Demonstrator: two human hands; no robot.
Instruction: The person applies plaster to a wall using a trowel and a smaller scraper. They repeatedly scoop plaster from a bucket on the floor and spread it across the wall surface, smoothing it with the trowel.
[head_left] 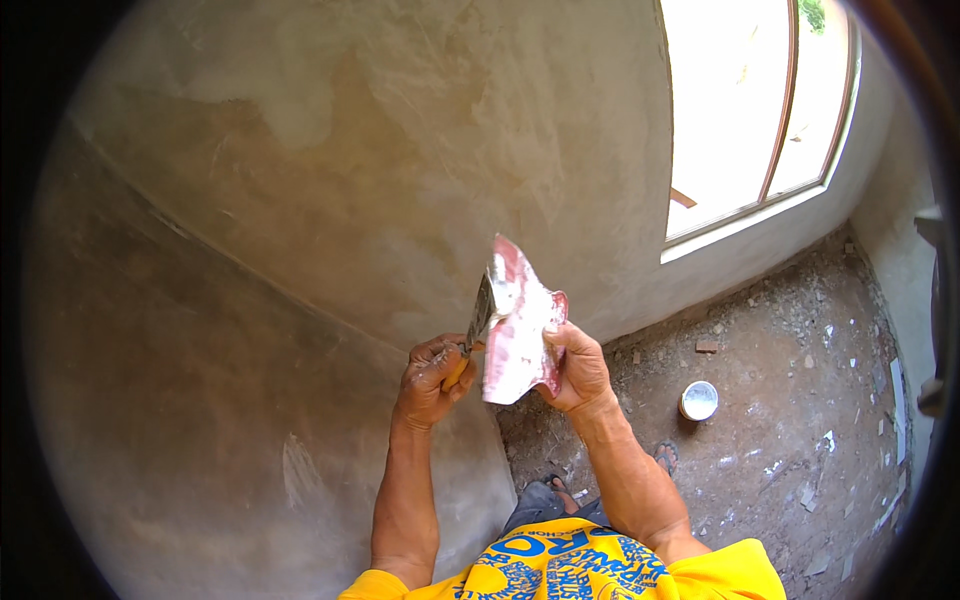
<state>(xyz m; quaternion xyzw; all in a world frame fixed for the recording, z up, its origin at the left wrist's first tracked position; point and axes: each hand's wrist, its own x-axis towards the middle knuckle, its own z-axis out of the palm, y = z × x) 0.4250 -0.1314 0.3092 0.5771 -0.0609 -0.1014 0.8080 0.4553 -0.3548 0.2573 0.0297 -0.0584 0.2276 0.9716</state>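
My left hand (426, 386) is closed around the yellow handle of a putty knife (481, 312). Its metal blade points up and lies against the left edge of a red, irregularly shaped flat piece (512, 352) smeared with white paste. That piece is gripped from its right side by my right hand (582, 372), thumb on the near face and the fingers mostly hidden behind it. Both hands are held up in front of me, before a plastered wall (400, 180) with patchy grey and brown areas.
A small white bucket (699, 401) stands on the dirt floor (740, 480), which is strewn with rubble and white scraps. Near it lies a piece of brick (707, 346). A window (735, 110) is at upper right. Another wall (250, 430) runs along my left.
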